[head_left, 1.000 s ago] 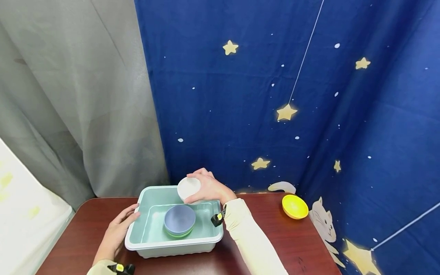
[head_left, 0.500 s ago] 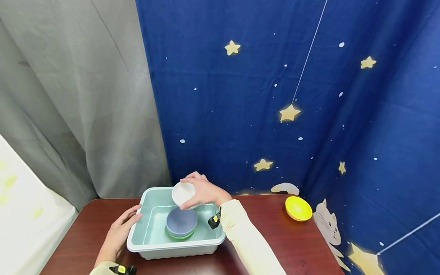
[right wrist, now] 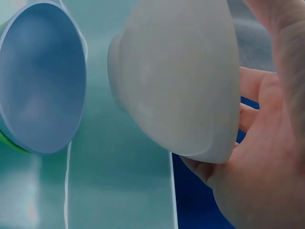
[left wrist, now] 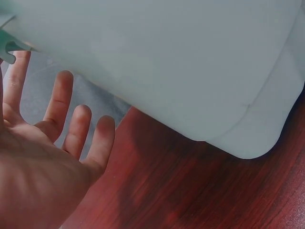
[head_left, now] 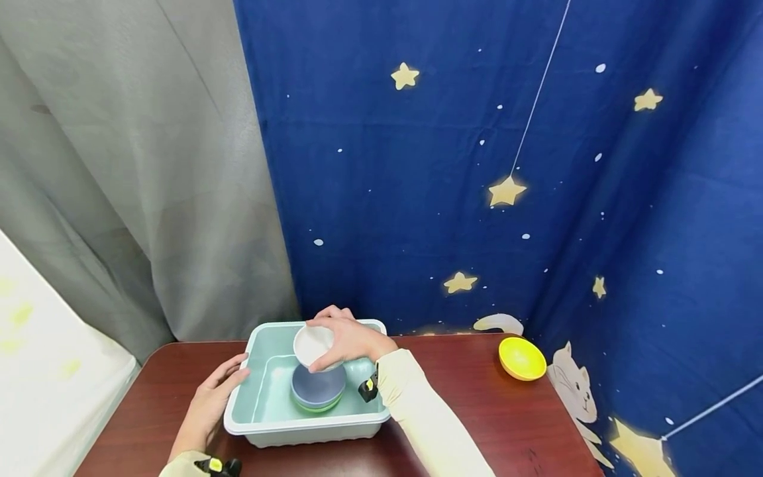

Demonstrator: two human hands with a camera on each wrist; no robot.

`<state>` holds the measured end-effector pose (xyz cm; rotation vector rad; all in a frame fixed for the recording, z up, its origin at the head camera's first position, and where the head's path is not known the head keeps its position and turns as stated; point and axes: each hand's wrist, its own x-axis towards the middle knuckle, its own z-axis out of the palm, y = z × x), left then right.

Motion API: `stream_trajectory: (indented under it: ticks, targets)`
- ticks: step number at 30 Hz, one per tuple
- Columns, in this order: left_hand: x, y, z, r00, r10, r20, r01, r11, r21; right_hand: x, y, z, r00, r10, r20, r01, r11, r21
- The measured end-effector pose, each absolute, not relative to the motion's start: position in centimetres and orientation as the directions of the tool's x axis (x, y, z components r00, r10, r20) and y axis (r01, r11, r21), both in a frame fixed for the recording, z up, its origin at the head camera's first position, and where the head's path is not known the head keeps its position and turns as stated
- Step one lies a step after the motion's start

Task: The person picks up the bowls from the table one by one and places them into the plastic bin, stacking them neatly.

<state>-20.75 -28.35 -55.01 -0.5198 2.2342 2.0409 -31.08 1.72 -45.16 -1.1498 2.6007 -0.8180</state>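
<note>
Right grip [head_left: 350, 339] is clamped, thumb opposing fingers, on the white bowl [head_left: 311, 344], which it partly masks, with the blue bowl [head_left: 318, 385] below it nearly hiding a green bowl [head_left: 318, 409] inside the tub [head_left: 316, 436], beside which the left grip [head_left: 205, 403] stands fingers apart, rim contact unclear.

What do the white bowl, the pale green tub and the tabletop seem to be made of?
White bowl: probably plastic, smooth with a soft sheen, though ceramic isn't ruled out.
Tub: likely molded plastic, going by its rounded corners and glossy highlights.
Tabletop: wood or wood-look laminate, reddish with streaky grain and a slight sheen.
</note>
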Motion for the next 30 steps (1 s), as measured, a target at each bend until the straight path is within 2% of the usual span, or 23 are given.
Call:
stream_trajectory:
  ticks: [15, 30]
  targets:
    - [-21.1, -28.7, -55.3, -0.935, -0.226, -0.273, -0.305, 0.124, 0.944, -30.8, 0.8, -46.1, -0.687, -0.726, 0.036, -0.624, 0.564, -0.541]
    - [-21.0, -28.5, -55.6, -0.930, -0.236, -0.282, -0.306, 0.070, 0.950, -30.3, -0.1, -47.5, -0.692, -0.720, 0.053, -0.621, 0.556, -0.552]
